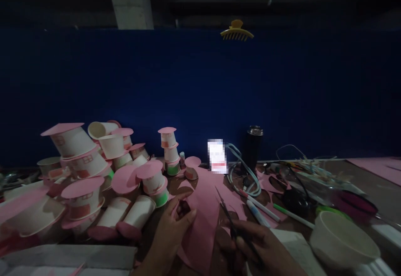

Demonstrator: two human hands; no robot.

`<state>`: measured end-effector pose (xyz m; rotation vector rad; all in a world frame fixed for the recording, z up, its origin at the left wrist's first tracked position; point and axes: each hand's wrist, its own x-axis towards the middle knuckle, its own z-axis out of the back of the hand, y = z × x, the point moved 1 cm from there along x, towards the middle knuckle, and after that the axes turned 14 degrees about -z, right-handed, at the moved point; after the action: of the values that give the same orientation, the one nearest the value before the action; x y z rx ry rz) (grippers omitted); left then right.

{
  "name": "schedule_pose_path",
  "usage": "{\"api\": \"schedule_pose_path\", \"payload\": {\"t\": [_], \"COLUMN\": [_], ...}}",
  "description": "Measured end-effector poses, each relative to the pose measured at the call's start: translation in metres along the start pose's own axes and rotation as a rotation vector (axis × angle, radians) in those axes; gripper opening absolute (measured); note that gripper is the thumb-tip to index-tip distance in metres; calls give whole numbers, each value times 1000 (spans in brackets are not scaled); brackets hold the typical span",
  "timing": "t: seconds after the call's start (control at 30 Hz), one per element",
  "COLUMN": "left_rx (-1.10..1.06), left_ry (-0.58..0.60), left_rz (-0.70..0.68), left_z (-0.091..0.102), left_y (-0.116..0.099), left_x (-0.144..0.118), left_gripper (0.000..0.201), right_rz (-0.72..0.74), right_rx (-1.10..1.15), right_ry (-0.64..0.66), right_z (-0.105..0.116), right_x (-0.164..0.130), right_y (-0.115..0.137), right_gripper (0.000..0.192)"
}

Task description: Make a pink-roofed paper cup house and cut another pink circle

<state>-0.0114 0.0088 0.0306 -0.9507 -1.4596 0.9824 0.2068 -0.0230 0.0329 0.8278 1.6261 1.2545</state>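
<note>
My right hand [260, 242] is closed around dark-handled scissors [226, 211], their narrow blades pointing away from me over pink paper. My left hand [171, 230] has its fingers curled, with the thumb across the left edge of a long pink paper sheet [203, 213]. Whether the fingers pinch the sheet is hidden. Pink offcuts [233, 205] lie beside the sheet on the right. To the left of my left hand, a white paper cup [137, 215] with a pink disc on its end lies on its side.
Many stacked paper cups [83, 163] with pink discs crowd the left. A lit phone [217, 157], cable [258, 184] and dark bottle [252, 146] stand behind. Markers [258, 213], a white bowl [343, 238] and a purple container [354, 205] occupy the right. A yellow claw clip [237, 30] is above.
</note>
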Motion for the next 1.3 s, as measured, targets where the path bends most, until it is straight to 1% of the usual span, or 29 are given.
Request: {"api": "schedule_pose_path", "payload": {"t": [0.13,0.27,0.4,0.5,0.6,0.73,0.83,0.9,1.13,1.3], "left_rx": [-1,-5,-20,-8,-16,-31,-19,-12,-38,-59], "left_ry": [-13,-1,14,12,9,11,-6,-13,17,3], "left_rz": [19,29,58,58,46,51,41,36,51,66], "left_z": [-3,-4,-5,-5,-6,-7,-7,-6,-6,-5], "left_y": [-4,0,3,2,1,1,0,-1,-5,-1], "left_x": [-3,-3,-3,-4,-4,-4,-5,-5,-4,-2], "left_gripper": [50,51,53,52,52,51,49,49,53,53], "right_rz": [-58,-65,-82,-53,-35,-6,16,7,-7,2], "right_rx": [2,12,31,48,22,18,11,-2,-34,-100], "right_ry": [-2,-33,-68,-89,-97,-112,-80,-67,-110,-104], "right_z": [-4,-7,-7,-5,-3,-4,-4,-3,0,2], "right_x": [0,-2,-3,-2,-1,-2,-3,-3,-3,-2], "right_y": [0,2,3,1,0,6,11,11,6,5], "right_gripper": [33,37,34,30,32,28,26,26,29,34]}}
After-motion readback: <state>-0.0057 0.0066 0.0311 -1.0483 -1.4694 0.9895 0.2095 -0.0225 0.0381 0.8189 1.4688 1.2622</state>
